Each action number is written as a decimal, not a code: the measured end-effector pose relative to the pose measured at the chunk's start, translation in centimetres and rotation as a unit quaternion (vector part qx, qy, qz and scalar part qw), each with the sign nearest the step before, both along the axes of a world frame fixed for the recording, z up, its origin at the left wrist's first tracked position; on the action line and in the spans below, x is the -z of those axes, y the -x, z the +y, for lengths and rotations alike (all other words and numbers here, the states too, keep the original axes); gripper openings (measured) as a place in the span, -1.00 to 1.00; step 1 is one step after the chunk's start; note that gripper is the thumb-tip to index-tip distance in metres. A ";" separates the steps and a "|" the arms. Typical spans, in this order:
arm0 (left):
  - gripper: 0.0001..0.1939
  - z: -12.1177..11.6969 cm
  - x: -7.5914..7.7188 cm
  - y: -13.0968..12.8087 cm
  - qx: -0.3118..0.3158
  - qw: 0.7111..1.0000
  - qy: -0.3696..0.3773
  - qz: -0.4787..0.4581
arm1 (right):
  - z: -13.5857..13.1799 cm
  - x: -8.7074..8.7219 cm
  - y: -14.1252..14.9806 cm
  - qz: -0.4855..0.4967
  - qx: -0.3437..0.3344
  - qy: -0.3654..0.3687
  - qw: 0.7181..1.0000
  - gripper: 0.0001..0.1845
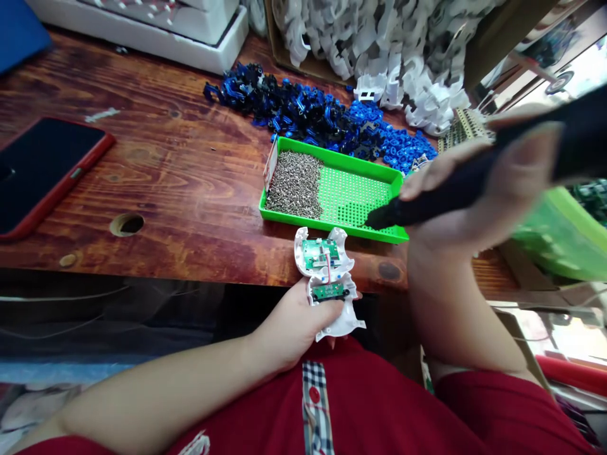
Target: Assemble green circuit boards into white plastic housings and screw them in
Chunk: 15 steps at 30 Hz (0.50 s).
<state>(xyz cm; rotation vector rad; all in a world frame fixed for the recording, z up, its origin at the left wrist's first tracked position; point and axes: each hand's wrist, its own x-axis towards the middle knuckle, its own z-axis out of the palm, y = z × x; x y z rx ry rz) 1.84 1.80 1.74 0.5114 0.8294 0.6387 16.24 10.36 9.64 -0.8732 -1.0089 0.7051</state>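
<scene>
My left hand (pixel 303 314) is closed around a white plastic housing (pixel 341 322) at the table's front edge, thumb across its lower half. Inside its two halves sit green circuit boards (pixel 318 253), joined by a thin red and white cable (pixel 329 265). My right hand (pixel 474 196), blurred, is wrapped round a black electric screwdriver (pixel 455 183). The screwdriver's tip is over the right part of a green perforated tray (pixel 332 224). Small metal screws (pixel 294 185) fill the tray's left side. Whether a screw is on the tip, I cannot tell.
Blue and black plastic parts (pixel 303 110) lie heaped behind the tray. A box of white plastic shells (pixel 379 38) stands behind them. On the left are a red-cased phone (pixel 47 170) and a round hole (pixel 127 224) in the table. White foam trays (pixel 190 47) sit at the back.
</scene>
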 end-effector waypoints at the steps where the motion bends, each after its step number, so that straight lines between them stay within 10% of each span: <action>1: -0.76 0.0 0.0 0.0 0.001 1.000 0.002 0.000 | 1.3 0.7 0.2 -0.003 0.015 -0.045 0.999 -0.70; 15: -0.66 0.2 -0.6 0.2 -0.011 1.000 0.018 0.006 | 5.4 3.3 1.6 -0.147 -0.070 -0.051 0.985 -0.64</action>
